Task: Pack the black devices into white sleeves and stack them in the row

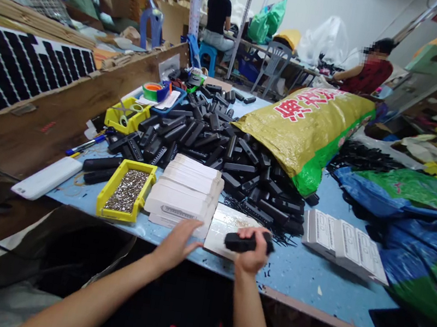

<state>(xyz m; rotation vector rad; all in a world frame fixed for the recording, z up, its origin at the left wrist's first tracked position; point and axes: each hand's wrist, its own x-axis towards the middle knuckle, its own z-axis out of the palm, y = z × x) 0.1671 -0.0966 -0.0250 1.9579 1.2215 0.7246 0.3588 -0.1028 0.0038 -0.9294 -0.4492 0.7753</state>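
My right hand (254,255) is wrapped round a black oblong plastic case (237,242), above a white board (222,222) at the table's front edge. My left hand (176,244) has its fingers stretched out beside the lower right corner of a stack of flat white printed cartons (179,199). Whether those fingertips touch the cartons I cannot tell. Just left of the stack stands a yellow bin (102,203) full of small shiny metal parts (128,189). Behind the cartons lies a heap of similar black plastic cases (205,139).
A large yellow-green sack (291,125) leans on the heap. Folded white boxes (343,241) lie to the right, near a blue-green sack (413,216). A white phone-like slab (47,178), pens (89,144) and a wooden board (55,121) are at left. Several people sit farther back.
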